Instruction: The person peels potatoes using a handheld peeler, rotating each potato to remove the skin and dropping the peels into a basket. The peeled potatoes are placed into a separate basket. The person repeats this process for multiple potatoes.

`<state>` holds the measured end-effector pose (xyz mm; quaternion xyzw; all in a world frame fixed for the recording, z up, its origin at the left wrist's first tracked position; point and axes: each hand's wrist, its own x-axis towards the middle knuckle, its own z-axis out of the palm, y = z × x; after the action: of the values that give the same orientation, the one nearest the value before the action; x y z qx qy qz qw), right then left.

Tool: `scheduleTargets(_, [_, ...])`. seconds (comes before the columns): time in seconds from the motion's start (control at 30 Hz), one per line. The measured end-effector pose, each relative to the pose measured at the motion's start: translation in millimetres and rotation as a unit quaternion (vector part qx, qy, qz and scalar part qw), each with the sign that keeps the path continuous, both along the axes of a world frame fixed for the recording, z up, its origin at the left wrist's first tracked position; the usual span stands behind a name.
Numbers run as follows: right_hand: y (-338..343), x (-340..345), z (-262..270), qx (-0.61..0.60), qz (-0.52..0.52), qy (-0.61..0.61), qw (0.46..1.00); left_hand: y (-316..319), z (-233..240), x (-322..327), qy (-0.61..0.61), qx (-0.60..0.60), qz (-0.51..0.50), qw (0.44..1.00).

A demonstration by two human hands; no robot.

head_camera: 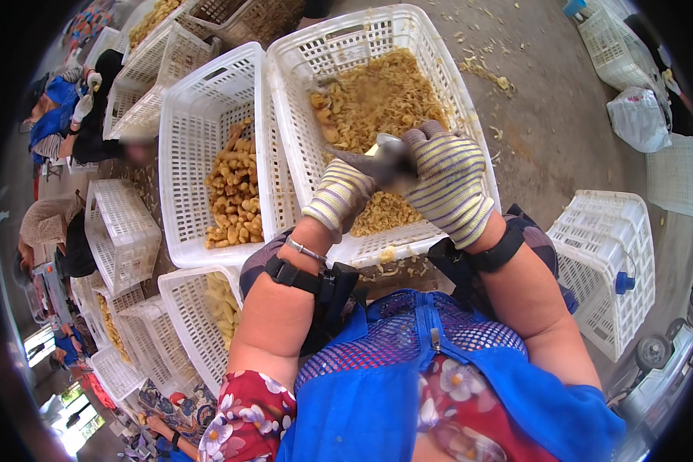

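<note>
My left hand (349, 187), in a striped knit glove with dark fingertips, is closed around a pale peeled piece of ginger (373, 150); little of it shows. Close beside it, my right hand (447, 179), in a matching glove, grips a metal tool with a rounded shiny end (388, 138); a blur hides its shape. Both hands are above a large white plastic crate (473, 115) with ginger peelings (381, 86) and a few ginger pieces at its left side. To the left, a second white crate (181, 144) holds unpeeled ginger roots (233, 202).
A smaller white crate (190, 323) with pale peeled ginger (222, 303) is by my left forearm. An upturned white crate (600, 260) stands at right. Peel scraps (485, 69) litter the concrete floor. Co-workers (63, 115) and more crates (124, 231) are at left; a white sack (638, 118) lies upper right.
</note>
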<state>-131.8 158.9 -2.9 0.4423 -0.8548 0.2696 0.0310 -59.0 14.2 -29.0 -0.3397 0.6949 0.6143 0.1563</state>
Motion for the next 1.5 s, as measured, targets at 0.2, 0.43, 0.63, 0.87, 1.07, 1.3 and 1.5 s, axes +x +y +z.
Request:
scheduleTargets(0.2, [12.1,-45.1,32.8,-0.122,-0.243,0.096,0.957,-23.6,-24.3,21.8,-0.059,-0.070,0.022,0.996])
scheduleTargets(0.43, [7.8,-26.8,-8.7,-0.156,-0.080,-0.144,0.974,-14.1,-11.7,19.1,-0.045,0.015,0.089,0.995])
scheduleTargets(0.63, [-4.0,-25.9,1.1,-0.079,-0.079,-0.332,0.937,-10.0,-15.8,10.8,-0.002,-0.068,0.006,0.998])
scheduleTargets(0.87, [-8.9,-27.6,-13.3,-0.072,-0.084,-0.345,0.932,-3.6,-10.2,8.7,-0.030,-0.163,-0.087,0.982])
scheduleTargets(1.07, [4.9,-59.5,-6.2,-0.011,-0.213,-0.191,0.958,-10.8,-1.8,14.2,-0.027,-0.054,0.002,0.998])
scheduleTargets(1.3, [-8.0,-30.7,-16.1,-0.114,-0.102,-0.362,0.919,-13.4,3.7,20.9,-0.025,-0.020,0.011,0.999])
scheduleTargets(1.5, [-12.7,-45.0,-21.7,-0.019,-0.118,-0.260,0.958,-8.7,5.7,18.2,-0.004,-0.033,0.011,0.999])
